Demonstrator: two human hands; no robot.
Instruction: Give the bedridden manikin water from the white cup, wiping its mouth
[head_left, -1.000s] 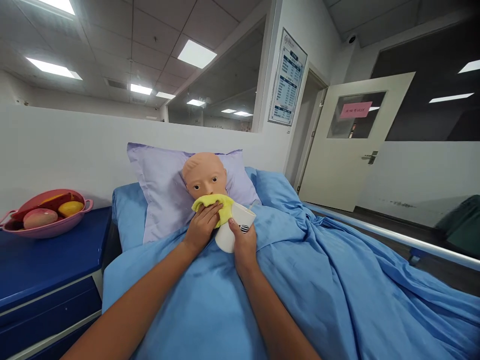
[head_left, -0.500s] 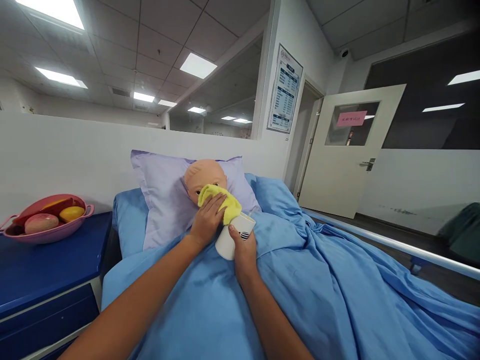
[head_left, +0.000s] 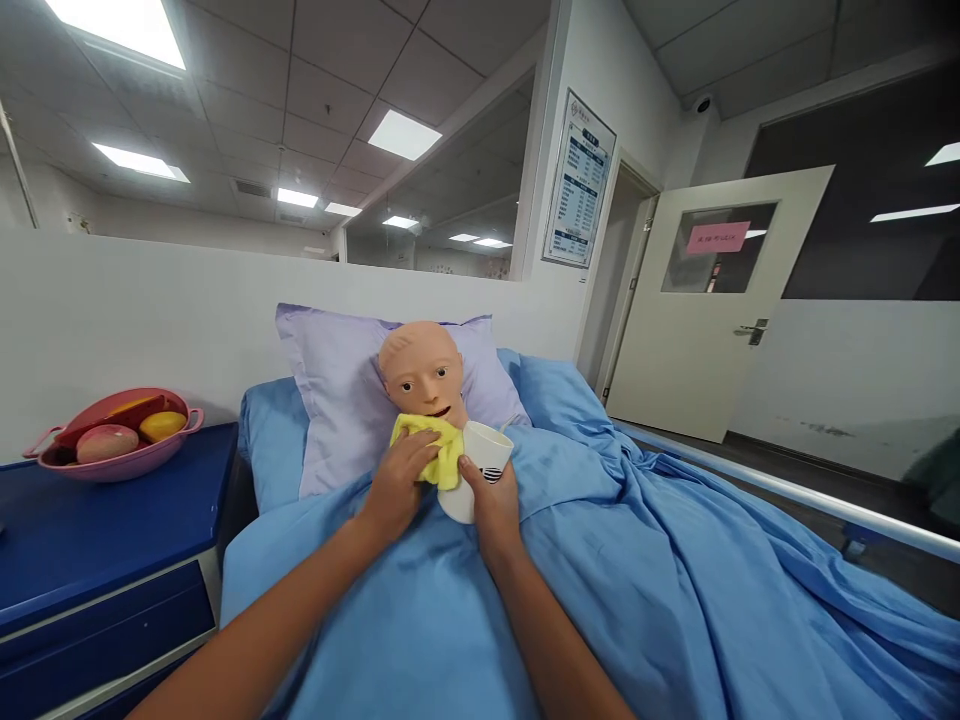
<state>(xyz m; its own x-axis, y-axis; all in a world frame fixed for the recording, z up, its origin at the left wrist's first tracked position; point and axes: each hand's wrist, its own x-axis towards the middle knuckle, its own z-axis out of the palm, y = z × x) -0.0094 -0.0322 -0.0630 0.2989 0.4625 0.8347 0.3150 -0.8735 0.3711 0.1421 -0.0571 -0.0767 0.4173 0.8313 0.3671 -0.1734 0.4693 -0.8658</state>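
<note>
My left grip (head_left: 399, 472) is bunched round the yellow cloth (head_left: 450, 455) at six o'clock from the manikin's head (head_left: 421, 362), my right grip (head_left: 493, 500) wraps the tilted white cup (head_left: 484, 450) at five, both in hand, neither let go yet.

You face a low white wall (head_left: 150, 310) across the left and middle of the frame, with a glass window (head_left: 469, 190) at upper centre. At upper left, bright panel lights (head_left: 135, 25) shine from a tiled ceiling (head_left: 337, 60). To the right of centre you see a framed notice (head_left: 579, 180) beside an open cream door (head_left: 675, 350) bearing a pink sign (head_left: 718, 238). A blue cabinet (head_left: 112, 540) stands at lower left; dark floor (head_left: 900, 565) shows at right.
</note>
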